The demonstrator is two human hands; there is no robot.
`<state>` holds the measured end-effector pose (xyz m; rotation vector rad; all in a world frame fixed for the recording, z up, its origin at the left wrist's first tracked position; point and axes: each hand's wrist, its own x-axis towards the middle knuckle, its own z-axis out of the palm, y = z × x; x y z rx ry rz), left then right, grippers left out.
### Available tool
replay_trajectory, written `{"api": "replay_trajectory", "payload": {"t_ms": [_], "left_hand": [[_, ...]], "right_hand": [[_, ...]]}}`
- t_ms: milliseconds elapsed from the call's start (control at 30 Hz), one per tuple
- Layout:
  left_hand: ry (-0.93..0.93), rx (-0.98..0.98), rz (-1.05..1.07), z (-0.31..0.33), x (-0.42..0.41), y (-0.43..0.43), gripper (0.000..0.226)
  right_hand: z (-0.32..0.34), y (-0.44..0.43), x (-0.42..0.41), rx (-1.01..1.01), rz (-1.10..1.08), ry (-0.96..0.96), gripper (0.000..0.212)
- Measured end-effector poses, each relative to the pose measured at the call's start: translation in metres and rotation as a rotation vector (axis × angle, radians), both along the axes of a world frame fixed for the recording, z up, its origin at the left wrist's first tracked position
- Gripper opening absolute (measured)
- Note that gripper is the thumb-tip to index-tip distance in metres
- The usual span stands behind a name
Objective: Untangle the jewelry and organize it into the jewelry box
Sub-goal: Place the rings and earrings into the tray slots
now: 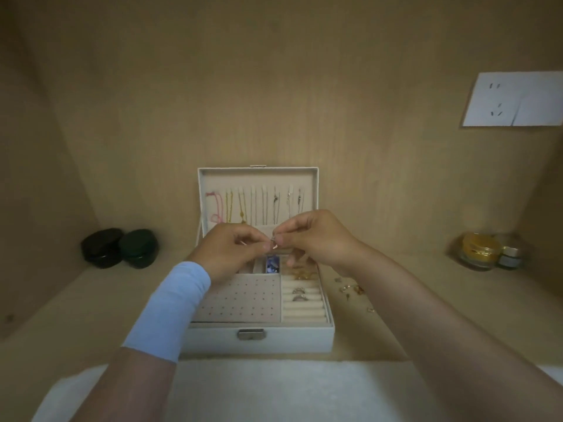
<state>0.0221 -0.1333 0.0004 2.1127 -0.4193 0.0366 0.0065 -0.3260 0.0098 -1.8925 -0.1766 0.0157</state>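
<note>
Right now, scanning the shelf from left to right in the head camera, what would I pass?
Black round case → dark green round case → white jewelry box → loose small jewelry pieces → gold-lidded glass jar → small jar.

left forearm: pale blue sleeve band (170, 309), wrist to mid-forearm | right forearm: bare, nothing worn

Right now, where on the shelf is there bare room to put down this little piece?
Bare shelf lies left of the jewelry box, between it and the two dark cases. Farther right, a clear strip runs before the glass jars. Just right of the box is crowded with loose earrings. Both the left hand and right hand pinch the small piece.
</note>
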Motion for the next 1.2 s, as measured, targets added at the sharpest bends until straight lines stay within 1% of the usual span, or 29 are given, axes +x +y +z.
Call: {"api": "replay_trajectory", "payload": {"t_ms": [133, 233, 333, 467, 633, 733, 800, 867, 933, 1033, 1133, 1200], "left_hand": [[-0.041, 0.166, 0.073, -0.018, 0.015, 0.020, 0.010], [-0.073, 0.285, 0.087, -0.031, 0.020, 0.023, 0.016], [-0.098, 0.314, 0.083, -0.035, 0.023, 0.023, 0.020], [-0.119, 0.333, 0.053, -0.038, 0.024, 0.024, 0.021], [-0.151, 0.358, 0.021, -0.041, 0.027, 0.023, 0.023], [-0.172, 0.457, 0.002, -0.041, 0.029, 0.023, 0.027], [-0.189, 0.524, 0.006, -0.038, 0.030, 0.022, 0.026], [-0.241, 0.487, 0.025, -0.030, 0.030, 0.011, 0.025], [-0.270, 0.401, 0.021, -0.018, 0.028, -0.007, 0.022], [-0.177, 0.308, -0.070, -0.004, 0.027, -0.045, 0.016], [-0.161, 0.386, -0.157, -0.002, 0.030, -0.086, 0.016], [-0.163, 0.499, -0.198, -0.006, 0.033, -0.110, 0.018]], "right_hand": [[-0.004, 0.022, 0.025, -0.199, -0.008, -0.051, 0.009], [-0.011, 0.029, 0.042, -0.334, 0.010, -0.037, 0.006], [-0.017, 0.034, 0.052, -0.519, 0.061, -0.043, 0.009], [-0.020, 0.037, 0.061, -0.684, 0.097, -0.058, 0.004], [-0.018, 0.028, 0.065, -0.585, 0.098, -0.067, 0.010], [-0.006, 0.004, 0.060, -0.565, 0.021, -0.107, 0.006], [0.000, -0.016, 0.055, -0.535, -0.033, -0.118, 0.007], [0.004, -0.043, 0.048, -0.525, -0.090, -0.121, 0.007], [0.002, -0.068, 0.042, -0.588, -0.138, -0.123, 0.008], [-0.013, -0.094, 0.034, -0.744, -0.150, -0.053, 0.011], [-0.035, -0.105, 0.027, -0.842, -0.087, 0.021, 0.013], [-0.047, -0.107, 0.023, -0.852, -0.088, 0.038, 0.002]]}}
